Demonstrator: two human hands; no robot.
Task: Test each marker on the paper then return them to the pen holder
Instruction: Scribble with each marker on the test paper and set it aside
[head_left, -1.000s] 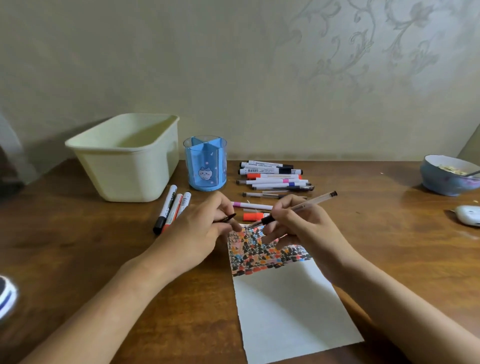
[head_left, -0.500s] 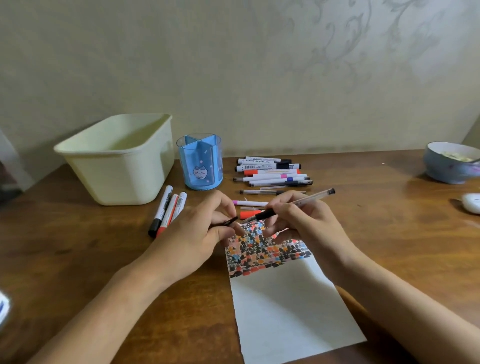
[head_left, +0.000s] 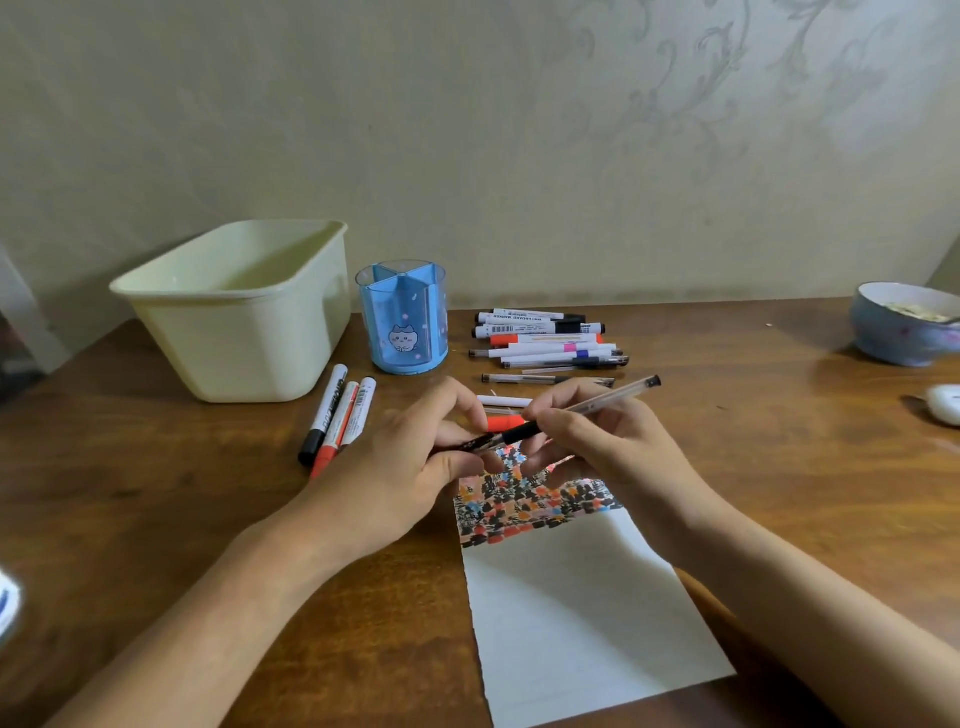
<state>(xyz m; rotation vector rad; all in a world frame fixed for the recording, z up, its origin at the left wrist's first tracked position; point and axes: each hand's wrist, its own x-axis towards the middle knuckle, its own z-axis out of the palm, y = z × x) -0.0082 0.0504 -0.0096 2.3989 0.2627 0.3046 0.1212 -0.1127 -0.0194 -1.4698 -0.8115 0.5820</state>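
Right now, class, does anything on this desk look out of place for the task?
Yes: the blue pen holder looks empty, while markers lie loose beside it in a pile and a group of three.

Over the far end of the paper (head_left: 587, 613), the right hand (head_left: 602, 441) grips a clear pen (head_left: 587, 408) while the left hand (head_left: 410, 467) pinches its black cap (head_left: 475, 444) at the tip. Near the table's (head_left: 156, 519) far edge stand a cream bin (head_left: 234, 317) and blue pen holder (head_left: 402, 322), with loose markers (head_left: 545, 340) lying beside it.
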